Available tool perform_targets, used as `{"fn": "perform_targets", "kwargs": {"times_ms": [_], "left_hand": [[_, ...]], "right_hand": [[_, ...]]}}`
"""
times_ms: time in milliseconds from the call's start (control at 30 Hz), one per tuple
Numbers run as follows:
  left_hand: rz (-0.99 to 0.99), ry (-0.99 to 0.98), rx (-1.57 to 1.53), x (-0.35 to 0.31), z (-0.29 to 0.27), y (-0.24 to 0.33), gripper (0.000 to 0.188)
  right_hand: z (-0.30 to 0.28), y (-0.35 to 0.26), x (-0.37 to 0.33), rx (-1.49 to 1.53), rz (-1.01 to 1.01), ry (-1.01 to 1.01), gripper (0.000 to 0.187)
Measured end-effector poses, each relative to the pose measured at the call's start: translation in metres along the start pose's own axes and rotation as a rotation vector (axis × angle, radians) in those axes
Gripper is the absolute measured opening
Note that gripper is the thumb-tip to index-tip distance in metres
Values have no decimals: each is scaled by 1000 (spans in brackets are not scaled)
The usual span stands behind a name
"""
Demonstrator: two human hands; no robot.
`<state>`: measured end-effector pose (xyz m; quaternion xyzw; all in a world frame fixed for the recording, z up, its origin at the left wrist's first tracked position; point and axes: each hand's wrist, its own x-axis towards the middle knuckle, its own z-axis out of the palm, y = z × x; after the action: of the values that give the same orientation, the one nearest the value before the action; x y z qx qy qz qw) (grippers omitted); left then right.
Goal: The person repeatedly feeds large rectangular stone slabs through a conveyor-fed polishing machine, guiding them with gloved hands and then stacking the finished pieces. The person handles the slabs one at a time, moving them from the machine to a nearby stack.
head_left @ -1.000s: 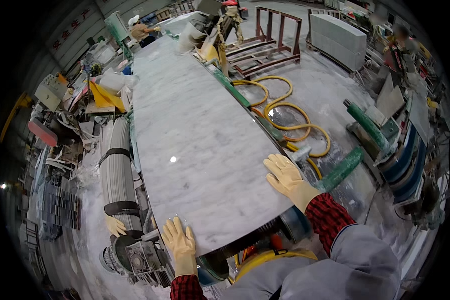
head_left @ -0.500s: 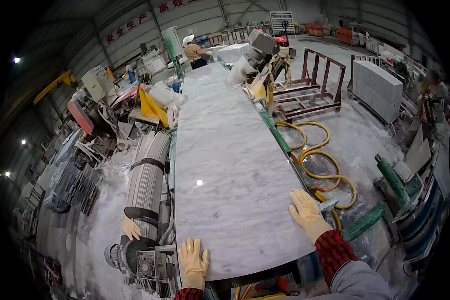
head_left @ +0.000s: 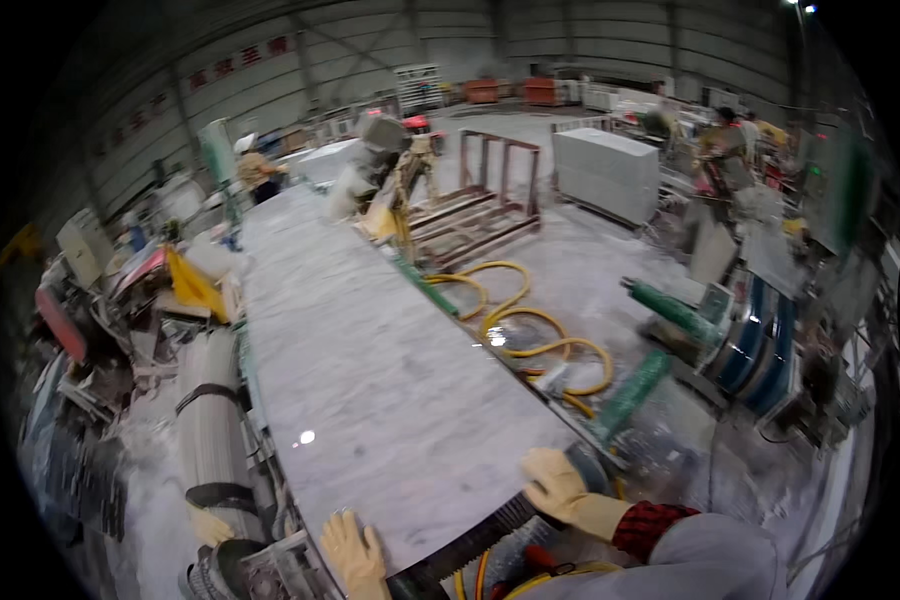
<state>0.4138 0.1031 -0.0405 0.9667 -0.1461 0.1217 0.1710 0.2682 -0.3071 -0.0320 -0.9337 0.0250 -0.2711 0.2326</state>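
A long white-grey marble slab (head_left: 360, 370) lies flat on a machine bed, stretching away from me. My left hand (head_left: 353, 557), in a cream rubber glove, rests on the near left corner of the slab with its fingers apart. At the near right corner my right hand (head_left: 558, 487), gloved the same way, touches the slab's edge. Its fingers are slightly blurred but look loosely extended, holding nothing. Below the slab's near edge runs a dark ridged strip (head_left: 480, 545).
A loose glove (head_left: 210, 524) lies by a ribbed grey roll (head_left: 210, 420) at the left. Yellow hose (head_left: 515, 280) loops across the floor at right, near green rollers (head_left: 635, 395). Beyond stand a brown metal rack (head_left: 480, 200), white block (head_left: 607, 172) and another person (head_left: 258, 170).
The view has swung right, so the scene shifts left. My right hand has slid nearer along the slab's right edge to its corner; my left hand stays at the near left corner.
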Motion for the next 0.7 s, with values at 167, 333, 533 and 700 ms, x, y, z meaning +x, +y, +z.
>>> {"fn": "perform_targets", "kwargs": {"times_ms": [167,333,533,700], "left_hand": [[202,57,90,-50,-31,-6,56],[135,-118,77,-54,-49,-3,62],[49,-91,175,-62,-56,-7,63],[190,-37,128,-58,-41,-2,60]], "right_hand": [[-13,-91,-42,433,142,-150,43],[61,-89,-77,776,627,-571,55],[148,-114,-18,1493,1396,-221,52],[226,-64,-48,994,1030,-186,56]]}}
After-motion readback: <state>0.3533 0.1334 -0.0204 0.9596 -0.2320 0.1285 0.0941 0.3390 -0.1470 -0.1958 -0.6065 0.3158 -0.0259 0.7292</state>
